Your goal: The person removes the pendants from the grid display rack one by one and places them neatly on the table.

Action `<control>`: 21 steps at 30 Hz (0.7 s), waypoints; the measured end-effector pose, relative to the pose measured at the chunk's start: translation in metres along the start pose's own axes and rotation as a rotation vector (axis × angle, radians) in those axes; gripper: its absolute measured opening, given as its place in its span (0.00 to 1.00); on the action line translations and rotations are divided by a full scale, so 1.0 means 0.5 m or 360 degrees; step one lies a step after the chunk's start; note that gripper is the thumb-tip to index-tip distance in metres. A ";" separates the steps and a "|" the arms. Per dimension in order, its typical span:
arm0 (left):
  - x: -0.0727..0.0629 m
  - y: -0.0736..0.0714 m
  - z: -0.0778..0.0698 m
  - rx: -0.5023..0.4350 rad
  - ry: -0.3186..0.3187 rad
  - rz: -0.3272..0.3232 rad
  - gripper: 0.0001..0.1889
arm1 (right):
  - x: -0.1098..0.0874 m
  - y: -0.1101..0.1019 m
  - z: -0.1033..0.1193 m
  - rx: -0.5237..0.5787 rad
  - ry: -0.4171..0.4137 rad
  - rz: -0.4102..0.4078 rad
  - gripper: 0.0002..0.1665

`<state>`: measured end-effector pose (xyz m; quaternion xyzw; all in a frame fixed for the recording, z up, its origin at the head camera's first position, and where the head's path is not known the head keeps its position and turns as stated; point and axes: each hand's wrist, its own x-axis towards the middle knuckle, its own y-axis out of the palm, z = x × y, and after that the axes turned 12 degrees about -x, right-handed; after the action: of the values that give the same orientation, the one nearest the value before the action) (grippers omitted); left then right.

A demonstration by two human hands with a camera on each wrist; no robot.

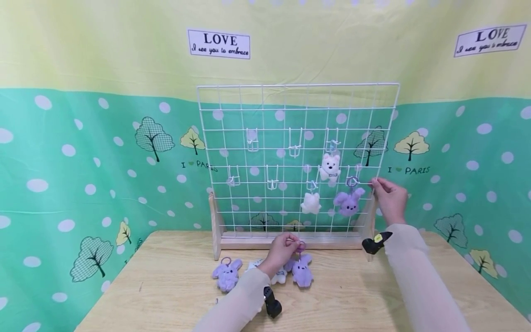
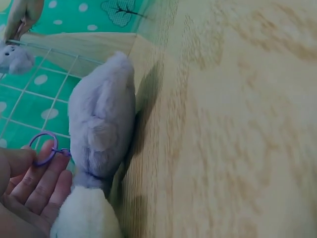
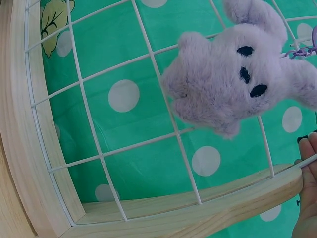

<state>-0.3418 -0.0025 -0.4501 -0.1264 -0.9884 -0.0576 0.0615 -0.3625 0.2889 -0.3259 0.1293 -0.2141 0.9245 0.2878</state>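
Note:
My left hand pinches the purple ring of a purple bunny plush keychain. That bunny is at the table surface, in front of the rack. A second purple bunny keychain and a white plush keychain, partly hidden by my left hand, lie to its left. At the right side of the white wire grid rack, my right hand grips the edge wire. Close to that hand, a purple bunny keychain hangs from a hook, also seen as the fluffy bunny in the right wrist view.
Two white bear keychains hang on the rack, one facing forward, one lower. Several bare hooks are to their left. The rack's wooden base stands on a wooden table, before a green and yellow patterned cloth.

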 end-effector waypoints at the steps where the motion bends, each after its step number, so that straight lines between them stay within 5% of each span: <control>1: 0.001 0.000 0.001 0.0008 0.0012 -0.0003 0.03 | 0.000 0.000 0.000 -0.0001 0.0000 -0.0003 0.27; 21: 0.002 -0.014 -0.002 0.0363 -0.0030 -0.0062 0.06 | -0.006 -0.001 0.004 -0.0001 -0.0016 -0.0007 0.27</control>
<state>-0.3447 -0.0092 -0.4494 -0.0998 -0.9913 0.0553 0.0652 -0.3597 0.2871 -0.3252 0.1343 -0.2155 0.9231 0.2889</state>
